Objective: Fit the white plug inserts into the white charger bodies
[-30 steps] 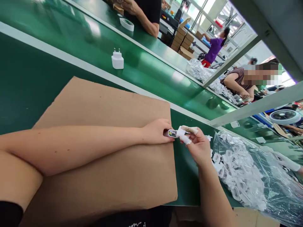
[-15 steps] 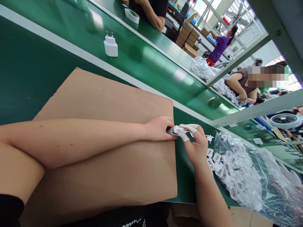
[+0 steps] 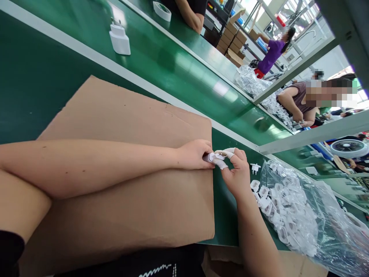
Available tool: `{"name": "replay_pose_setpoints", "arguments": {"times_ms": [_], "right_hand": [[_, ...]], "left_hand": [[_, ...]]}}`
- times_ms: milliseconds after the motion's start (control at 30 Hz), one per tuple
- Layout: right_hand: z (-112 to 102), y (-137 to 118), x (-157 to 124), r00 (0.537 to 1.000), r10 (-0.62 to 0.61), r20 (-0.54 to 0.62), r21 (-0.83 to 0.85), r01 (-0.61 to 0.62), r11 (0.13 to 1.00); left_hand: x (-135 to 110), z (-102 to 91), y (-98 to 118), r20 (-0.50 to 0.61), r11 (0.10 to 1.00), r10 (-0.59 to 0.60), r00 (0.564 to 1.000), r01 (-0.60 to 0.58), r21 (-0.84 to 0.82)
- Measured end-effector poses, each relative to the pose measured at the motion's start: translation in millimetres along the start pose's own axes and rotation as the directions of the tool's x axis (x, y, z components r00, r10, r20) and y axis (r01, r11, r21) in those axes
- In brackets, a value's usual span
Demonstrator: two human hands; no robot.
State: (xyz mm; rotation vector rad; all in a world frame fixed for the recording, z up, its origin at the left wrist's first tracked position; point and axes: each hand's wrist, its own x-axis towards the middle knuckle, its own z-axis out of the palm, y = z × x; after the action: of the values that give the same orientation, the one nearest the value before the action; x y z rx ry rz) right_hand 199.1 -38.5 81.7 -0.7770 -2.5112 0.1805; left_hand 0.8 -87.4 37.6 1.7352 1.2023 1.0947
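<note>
My left hand [image 3: 193, 154] rests on the right edge of a brown cardboard sheet [image 3: 129, 127] and pinches a small white charger body [image 3: 208, 157]. My right hand [image 3: 236, 173], with white finger cots on thumb and fingers, is closed on the same part from the right, pressing a white piece against its end. The part is mostly hidden between the fingers. A loose white plug piece [image 3: 255, 167] lies on the green bench just right of my right hand.
A clear plastic bag of several white plug pieces [image 3: 294, 215] lies at the right. A white charger [image 3: 119, 38] stands on the green conveyor belt [image 3: 178, 73]; a tape roll [image 3: 162, 10] sits beyond it. Other people work across the belt, near cardboard boxes [image 3: 230, 46].
My right hand's fingers have closed further over the charger body, hiding its coloured inside. The view has shifted, so the charger on the belt appears further left.
</note>
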Motion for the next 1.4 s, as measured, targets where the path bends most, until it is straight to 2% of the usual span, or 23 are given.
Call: {"name": "replay_pose_setpoints", "arguments": {"times_ms": [100, 233, 433, 600, 833, 1033, 1133, 1233, 1333, 1400], "right_hand": [[-0.6, 0.4, -1.5, 0.998, -0.041, -0.050, -0.069, 0.037, 0.997], [-4.4, 0.3, -3.0, 0.996, -0.026, -0.089, -0.090, 0.018, 0.996], [-2.7, 2.6, -1.6, 0.999, -0.048, -0.020, -0.132, 0.045, 0.990], [-2.1, 0.6, 0.6, 1.000, 0.009, -0.002, -0.155, -0.009, 0.988], [-4.7, 0.3, 4.2, 0.999, 0.015, 0.047, -0.130, -0.009, 0.991], [14.4, -0.2, -7.6, 0.982, 0.188, -0.002, 0.020, -0.188, 0.982], [25.8, 0.5, -12.7, 0.959, 0.283, -0.017, 0.149, -0.278, 0.949], [27.5, 4.6, -13.8, 0.917, 0.390, -0.080, 0.226, -0.364, 0.903], [20.3, 10.9, -17.2, 0.859, 0.500, -0.107, 0.025, -0.500, 0.865], [15.0, 15.8, -19.7, 0.828, 0.561, -0.016, -0.153, -0.556, 0.817]], "left_hand": [[0.5, -0.7, 0.4, 0.004, 1.000, 0.000, 1.000, 0.000, -0.006], [1.7, -0.6, -0.2, 0.006, 1.000, 0.000, 1.000, 0.000, 0.013], [2.3, 0.0, -2.3, -0.006, 1.000, -0.001, 1.000, 0.001, -0.013], [1.8, 1.1, -3.0, -0.010, 0.999, -0.009, 1.000, 0.008, -0.034], [2.2, -2.1, -2.1, 0.023, 0.999, -0.031, 0.999, 0.031, -0.037], [-0.6, 1.1, 2.4, 0.003, 0.998, -0.038, 0.999, 0.038, 0.044], [0.3, -0.2, 7.8, 0.032, 0.993, -0.076, 0.997, 0.073, 0.097], [8.3, -11.1, 11.1, 0.027, 0.970, -0.143, 0.989, 0.135, 0.201], [26.6, -32.3, 9.2, -0.122, 0.922, -0.241, 0.963, 0.266, 0.280], [43.6, -50.2, 3.5, -0.243, 0.880, -0.301, 0.922, 0.367, 0.302]]}}
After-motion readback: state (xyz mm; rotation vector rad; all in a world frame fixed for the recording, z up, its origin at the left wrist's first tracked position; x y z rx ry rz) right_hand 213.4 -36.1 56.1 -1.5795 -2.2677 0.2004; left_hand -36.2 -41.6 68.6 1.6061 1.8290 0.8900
